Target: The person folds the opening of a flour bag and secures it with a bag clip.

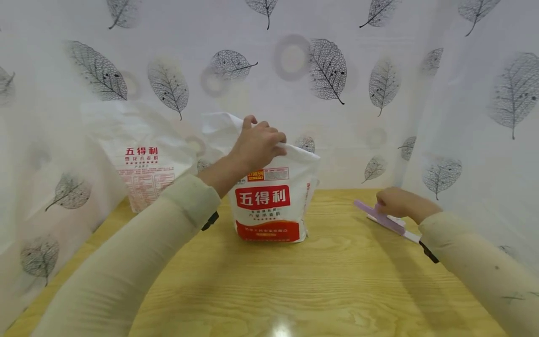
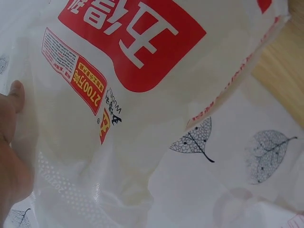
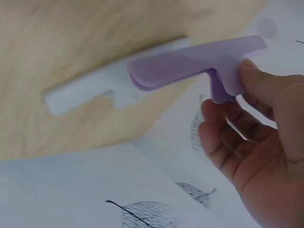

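Observation:
My left hand (image 1: 258, 146) grips the top of a white plastic flour bag (image 1: 269, 196) with red labels, which stands upright on the table. In the left wrist view, the bag (image 2: 137, 47) fills much of the picture, and part of the left hand (image 2: 13, 142) shows at its edge. Off to the right, my right hand (image 1: 400, 204) pinches a purple bag clip (image 1: 381, 218) by its handle tabs, between thumb and fingers. Beneath that clip in the right wrist view lies a white bag clip (image 3: 78, 90) on the table.
Another white flour bag (image 1: 145, 161) with red print stands at the back left, beyond the left forearm. The wooden table (image 1: 261, 290) meets a pale curtain (image 1: 236, 28) printed with dark leaves at the back and sides.

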Tool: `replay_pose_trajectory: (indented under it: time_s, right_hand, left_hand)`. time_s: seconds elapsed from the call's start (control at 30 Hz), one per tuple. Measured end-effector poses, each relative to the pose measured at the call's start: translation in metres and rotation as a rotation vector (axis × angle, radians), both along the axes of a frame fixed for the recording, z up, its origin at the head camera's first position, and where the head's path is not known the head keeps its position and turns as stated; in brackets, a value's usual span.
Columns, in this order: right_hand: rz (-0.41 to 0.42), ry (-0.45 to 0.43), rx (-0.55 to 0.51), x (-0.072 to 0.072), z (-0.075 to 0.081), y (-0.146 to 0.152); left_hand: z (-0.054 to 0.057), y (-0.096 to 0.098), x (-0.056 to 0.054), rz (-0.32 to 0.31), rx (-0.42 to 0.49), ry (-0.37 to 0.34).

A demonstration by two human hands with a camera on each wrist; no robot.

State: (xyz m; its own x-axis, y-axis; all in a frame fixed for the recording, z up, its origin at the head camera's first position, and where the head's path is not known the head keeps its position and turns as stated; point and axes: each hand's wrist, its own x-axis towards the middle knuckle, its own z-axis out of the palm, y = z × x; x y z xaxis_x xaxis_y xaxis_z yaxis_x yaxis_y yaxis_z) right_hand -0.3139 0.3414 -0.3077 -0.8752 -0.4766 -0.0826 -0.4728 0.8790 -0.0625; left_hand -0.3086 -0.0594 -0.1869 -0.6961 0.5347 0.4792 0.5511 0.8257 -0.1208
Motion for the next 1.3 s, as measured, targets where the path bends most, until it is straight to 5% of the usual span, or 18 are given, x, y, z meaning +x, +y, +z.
replay_pose_trajectory:
  time_s: [0.33,0.77,1.0,1.3]
  right_hand:
    - [0.028,0.229,-0.080,0.000,0.071,-0.044]
    - [0.129,0.400,-0.150,0.015,0.133,-0.086]
    - [0.175,0.407,-0.170,0.020,0.148,-0.094]
    - [0.212,0.387,-0.198,0.019,0.144,-0.104]
  left_hand:
    - [0.000,-0.005,0.001,0.005,0.012,0.013]
    - [0.001,-0.008,-0.002,-0.025,0.023,0.053]
    - [0.003,-0.005,-0.001,-0.036,0.030,0.055]
    - [0.001,-0.006,-0.001,-0.029,0.027,0.049]
